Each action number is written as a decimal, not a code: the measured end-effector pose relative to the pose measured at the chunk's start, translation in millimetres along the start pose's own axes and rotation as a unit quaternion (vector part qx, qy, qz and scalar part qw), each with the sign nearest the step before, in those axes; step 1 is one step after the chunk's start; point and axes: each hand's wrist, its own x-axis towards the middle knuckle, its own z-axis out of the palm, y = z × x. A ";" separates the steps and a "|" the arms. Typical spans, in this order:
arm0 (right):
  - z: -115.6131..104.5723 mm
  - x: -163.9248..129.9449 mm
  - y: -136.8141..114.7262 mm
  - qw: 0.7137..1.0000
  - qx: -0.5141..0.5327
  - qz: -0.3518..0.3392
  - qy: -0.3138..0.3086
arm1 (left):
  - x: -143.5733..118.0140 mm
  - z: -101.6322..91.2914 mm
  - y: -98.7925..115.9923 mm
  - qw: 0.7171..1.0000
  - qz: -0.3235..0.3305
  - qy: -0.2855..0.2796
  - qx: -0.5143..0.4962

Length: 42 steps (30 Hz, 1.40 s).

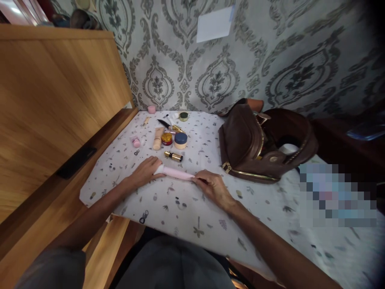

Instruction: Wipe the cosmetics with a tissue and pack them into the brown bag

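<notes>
On the patterned cloth [186, 208], your left hand [146, 170] and right hand [212, 186] each grip one end of a pink tube [177, 173] lying flat.

Open patterned tabletop [186, 208] lies bare near the front edge. Farther back, a cluster of small cosmetics [168, 136] crowds the middle. A brown bag [252, 144] blocks the right; a wooden panel [60, 92] walls the left.

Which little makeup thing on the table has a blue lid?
The round jar beside the red-and-gold pot; it alone has a dark blue lid.
</notes>
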 end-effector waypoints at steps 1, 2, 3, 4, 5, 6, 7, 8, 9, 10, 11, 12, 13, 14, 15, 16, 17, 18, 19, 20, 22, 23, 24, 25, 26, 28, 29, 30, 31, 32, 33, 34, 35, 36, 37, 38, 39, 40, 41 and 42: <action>-0.9 -0.1 -1.0 1.000 0.013 0.015 0.001 | -0.9 -1.6 -0.3 0.999 -0.013 0.002 -0.043; -2.4 -0.1 -2.1 0.999 0.033 0.033 0.002 | -0.8 -3.0 0.6 0.995 -0.029 0.004 -0.091; -4.4 -0.1 -3.3 0.997 0.058 0.054 0.006 | 0.4 -4.0 2.5 0.988 -0.051 0.004 -0.144; -6.7 0.1 -4.4 0.993 0.088 0.075 0.011 | 2.4 -4.7 5.0 0.977 -0.081 0.010 -0.198; -9.1 0.4 -5.4 0.988 0.118 0.095 0.018 | 5.2 -4.9 8.0 0.961 -0.114 0.023 -0.253; -11.1 0.7 -6.4 0.983 0.145 0.110 0.026 | 9.0 -4.6 11.4 0.939 -0.149 0.046 -0.307; -12.6 1.0 -7.4 0.978 0.166 0.121 0.028 | 13.7 -3.8 14.9 0.911 -0.182 0.077 -0.363; -13.2 1.1 -8.6 0.975 0.181 0.129 0.028 | 19.4 -2.8 18.7 0.875 -0.210 0.114 -0.420; -12.9 1.0 -10.1 0.972 0.192 0.133 0.025 | 26.4 -1.6 22.7 0.832 -0.237 0.158 -0.476; -11.9 0.6 -11.9 0.971 0.200 0.132 0.019 | 34.3 -0.7 26.9 0.780 -0.266 0.206 -0.528; -10.1 -0.1 -14.2 0.971 0.202 0.127 0.012 | 43.1 0.0 31.4 0.721 -0.296 0.252 -0.574; -8.0 -1.0 -16.7 0.973 0.198 0.119 0.005 | 52.2 0.1 36.1 0.659 -0.322 0.292 -0.613; -5.8 -2.2 -19.2 0.976 0.189 0.108 0.001 | 61.2 -0.2 41.3 0.603 -0.341 0.324 -0.645; -3.9 -3.4 -21.7 0.980 0.175 0.096 -0.002 | 69.6 -0.8 47.0 0.556 -0.349 0.345 -0.671; -2.3 -4.6 -23.8 0.984 0.158 0.084 -0.002 | 77.0 -1.4 53.4 0.521 -0.351 0.353 -0.693; -1.4 -5.5 -25.5 0.987 0.141 0.074 -0.001 | 83.0 -1.6 60.7 0.499 -0.347 0.347 -0.714; -1.1 -6.3 -26.8 0.990 0.127 0.065 0.003 | 87.4 -1.1 69.1 0.486 -0.344 0.335 -0.731; -1.3 -6.7 -27.6 0.992 0.114 0.058 0.008 | 90.5 0.2 78.4 0.479 -0.342 0.318 -0.743; -2.0 -6.9 -28.0 0.993 0.102 0.052 0.016 | 92.2 2.5 88.5 0.479 -0.342 0.295 -0.753; -3.0 -6.9 -28.3 0.994 0.090 0.046 0.027 | 93.0 5.6 98.9 0.482 -0.342 0.270 -0.760; -5.5 -6.4 -28.3 0.995 0.074 0.039 0.053 | 92.7 12.9 118.5 0.494 -0.330 0.225 -0.773; -6.7 -6.1 -28.2 0.995 0.073 0.039 0.064 | 92.2 16.4 126.3 0.496 -0.324 0.209 -0.778; -7.7 -5.9 -27.9 0.994 0.078 0.040 0.070 | 91.8 19.5 132.1 0.498 -0.319 0.194 -0.783; -8.6 -5.6 -27.4 0.993 0.087 0.044 0.069 | 91.3 21.9 135.5 0.500 -0.316 0.184 -0.785; -9.3 -5.2 -26.5 0.992 0.100 0.049 0.061 | 90.9 23.7 136.4 0.504 -0.313 0.177 -0.786; -11.1 -4.0 -23.9 0.989 0.128 0.064 0.030 | 89.1 25.3 131.5 0.524 -0.304 0.170 -0.777; -12.5 -3.0 -22.2 0.987 0.143 0.074 0.015 | 87.4 25.1 126.7 0.542 -0.295 0.170 -0.769; -14.3 -1.6 -20.3 0.983 0.161 0.088 0.007 | 84.9 24.1 121.1 0.566 -0.283 0.167 -0.756; -16.6 0.0 -18.2 0.977 0.183 0.105 0.009 | 81.5 22.4 115.4 0.594 -0.268 0.160 -0.741; -19.3 1.9 -16.2 0.970 0.210 0.125 0.020 | 77.3 20.0 110.1 0.625 -0.253 0.146 -0.724; -22.2 3.9 -14.3 0.959 0.240 0.145 0.038 | 72.4 17.0 105.5 0.658 -0.238 0.126 -0.703; -25.1 5.8 -12.7 0.946 0.273 0.163 0.058 | 67.3 13.6 101.8 0.690 -0.224 0.102 -0.680; -27.8 7.6 -11.2 0.932 0.306 0.179 0.079 | 62.1 9.9 99.0 0.722 -0.212 0.075 -0.655; -30.2 9.2 -10.1 0.917 0.338 0.188 0.097 | 57.3 6.3 97.0 0.754 -0.197 0.046 -0.625; -32.1 10.4 -9.2 0.904 0.363 0.193 0.113 | 53.2 3.0 95.6 0.786 -0.180 0.017 -0.592; -33.3 11.2 -8.8 0.895 0.383 0.194 0.125 | 50.0 0.2 94.7 0.816 -0.160 -0.007 -0.555; -34.0 11.6 -8.9 0.888 0.396 0.192 0.133 | 48.0 -1.9 94.3 0.843 -0.139 -0.026 -0.520; -34.0 11.6 -9.5 0.884 0.404 0.190 0.135 | 47.2 -3.3 94.3 0.863 -0.120 -0.040 -0.489; -33.4 11.3 -10.7 0.884 0.409 0.187 0.131 | 47.6 -4.3 94.9 0.879 -0.105 -0.046 -0.462; -32.2 10.7 -12.3 0.885 0.411 0.184 0.121 | 49.1 -4.9 96.1 0.893 -0.096 -0.046 -0.437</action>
